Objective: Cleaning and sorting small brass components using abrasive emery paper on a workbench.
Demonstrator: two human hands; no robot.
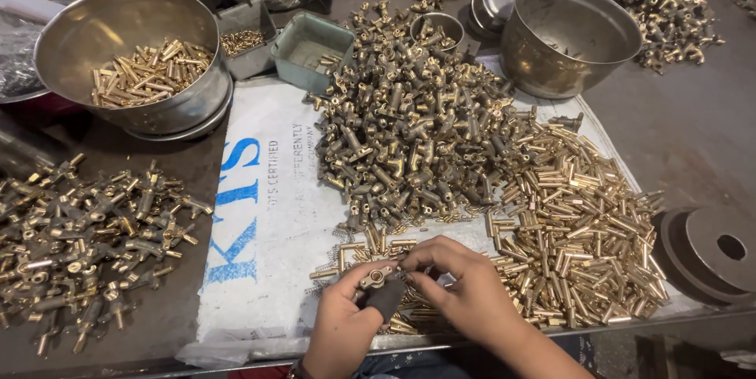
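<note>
Brass fitting heap [409,127] and brass tube pile [583,229] crowd the white sack [268,269]; its left half lies open.

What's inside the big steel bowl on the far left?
The steel bowl holds a heap of small brass pins against its lower wall. Whatever lies beneath the heap is covered.

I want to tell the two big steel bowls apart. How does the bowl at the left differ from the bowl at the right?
The left steel bowl is tilted toward the camera and holds many small brass pins. The right steel bowl stands upright and is nearly bare inside, with only a few bits at the bottom. The left bowl rests on another dish; the right bowl sits directly on the table. Both are round, shiny metal.
</note>
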